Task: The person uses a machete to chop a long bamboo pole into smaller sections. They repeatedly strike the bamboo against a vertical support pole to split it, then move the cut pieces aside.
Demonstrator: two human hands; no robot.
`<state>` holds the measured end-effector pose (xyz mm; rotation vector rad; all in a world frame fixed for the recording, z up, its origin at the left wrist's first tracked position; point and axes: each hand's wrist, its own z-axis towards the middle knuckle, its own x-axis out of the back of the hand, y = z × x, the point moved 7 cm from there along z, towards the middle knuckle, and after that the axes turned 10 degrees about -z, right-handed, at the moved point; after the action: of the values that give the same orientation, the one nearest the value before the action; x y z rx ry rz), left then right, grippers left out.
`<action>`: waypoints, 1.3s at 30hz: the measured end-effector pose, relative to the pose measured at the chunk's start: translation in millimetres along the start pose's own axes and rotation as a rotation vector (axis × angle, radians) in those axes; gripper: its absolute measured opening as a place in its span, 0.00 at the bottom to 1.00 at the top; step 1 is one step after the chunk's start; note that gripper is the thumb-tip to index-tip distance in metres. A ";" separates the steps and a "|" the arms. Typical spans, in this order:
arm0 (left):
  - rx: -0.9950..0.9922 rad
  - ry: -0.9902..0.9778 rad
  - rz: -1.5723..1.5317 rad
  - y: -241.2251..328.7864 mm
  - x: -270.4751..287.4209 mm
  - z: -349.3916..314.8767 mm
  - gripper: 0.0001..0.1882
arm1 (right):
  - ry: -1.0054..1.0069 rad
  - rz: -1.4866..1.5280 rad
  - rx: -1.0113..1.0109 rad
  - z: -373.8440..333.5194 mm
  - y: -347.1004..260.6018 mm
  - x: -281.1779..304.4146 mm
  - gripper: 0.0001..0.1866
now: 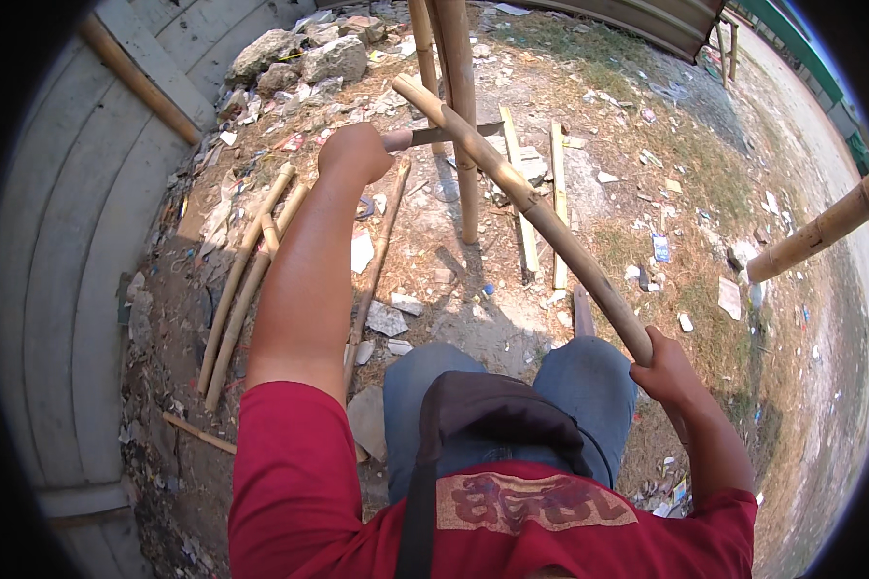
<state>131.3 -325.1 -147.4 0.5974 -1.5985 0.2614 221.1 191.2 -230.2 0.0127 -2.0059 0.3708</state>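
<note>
My left hand (357,152), reaching out ahead, is closed around the handle of a machete (430,136). Its dark blade crosses a bamboo pole (531,203) close to the pole's far end, and the pole hides part of the blade. Whether the edge touches the bamboo I cannot tell. Near my right knee, my right hand (668,367) grips the near end of that pole, which slants away to the upper left. Just behind the crossing stand upright bamboo posts (468,203).
Cut bamboo lengths (246,280) and a thin stick (381,251) lie at left. Two pale strips (558,203) rest beyond my knees. Rubble chunks (333,60) sit by the grey wall (58,241). Another bamboo post (821,232) leans in at right. Litter covers the dirt.
</note>
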 end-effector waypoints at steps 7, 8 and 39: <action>-0.001 0.038 -0.026 0.9 -7.3 3.3 0.24 | 0.262 0.200 0.066 -12.5 6.2 69.2 0.28; -0.013 0.056 0.009 -0.5 -8.0 5.0 0.23 | 0.247 0.270 0.054 -14.8 0.1 81.7 0.29; 0.076 -0.004 -0.067 -18.5 -33.8 -8.7 0.23 | -0.016 0.042 -0.030 -12.5 0.7 45.0 0.23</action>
<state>148.9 -328.7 -182.6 0.7088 -1.5752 0.2719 211.5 202.0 -185.8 -0.0459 -2.0297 0.3681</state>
